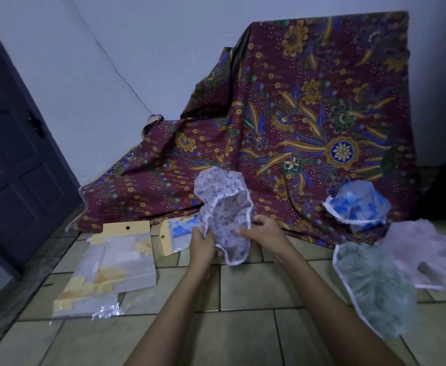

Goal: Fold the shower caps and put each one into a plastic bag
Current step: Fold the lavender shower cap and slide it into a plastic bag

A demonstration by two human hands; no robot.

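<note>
A lilac-patterned shower cap (223, 204) with a white elastic rim hangs above the tiled floor, its opening facing me. My left hand (202, 244) grips its lower left edge. My right hand (263, 232) pinches the rim on the right side. On the left lie clear plastic bags with tan card headers: one (116, 265) holds a yellow-patterned cap, another (174, 233) holds a blue one. Loose caps lie on the right: a blue cap (358, 204), a green cap (375, 283) and a pink cap (428, 249).
A maroon floral batik cloth (309, 107) drapes over something tall against the white wall and spreads onto the floor. A dark door (13, 143) stands at the left. Beige floor tiles (243, 326) lie under my forearms.
</note>
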